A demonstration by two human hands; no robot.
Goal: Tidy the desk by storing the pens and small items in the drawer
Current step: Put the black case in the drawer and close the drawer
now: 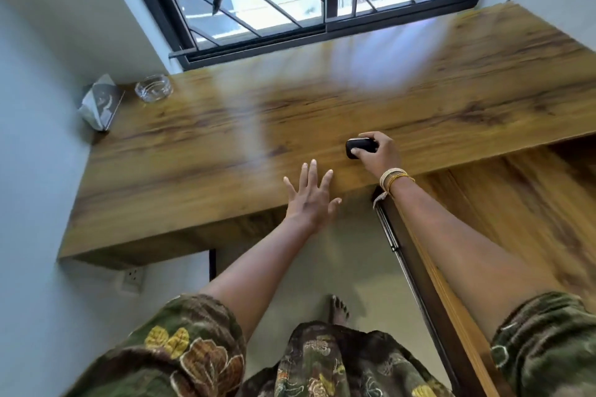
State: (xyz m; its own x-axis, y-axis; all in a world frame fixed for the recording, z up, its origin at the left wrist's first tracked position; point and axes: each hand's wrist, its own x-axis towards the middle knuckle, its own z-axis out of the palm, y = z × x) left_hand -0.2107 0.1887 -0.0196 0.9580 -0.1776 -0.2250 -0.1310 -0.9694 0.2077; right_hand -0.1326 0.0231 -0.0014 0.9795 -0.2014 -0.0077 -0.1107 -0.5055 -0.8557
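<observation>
head view: left grip spread flat, fingers straight, over the near edge of the wooden surface; right grip curls round a small black case (on the surface); glass ashtray far left.

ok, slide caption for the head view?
Right hand grips a small black case on the wooden desk; left hand open.

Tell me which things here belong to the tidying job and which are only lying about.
Part of the job:
- small black case, gripped by the right hand
- open drawer at the right
- desk

Just lying about:
- glass ashtray
- tissue pack in the corner
</observation>
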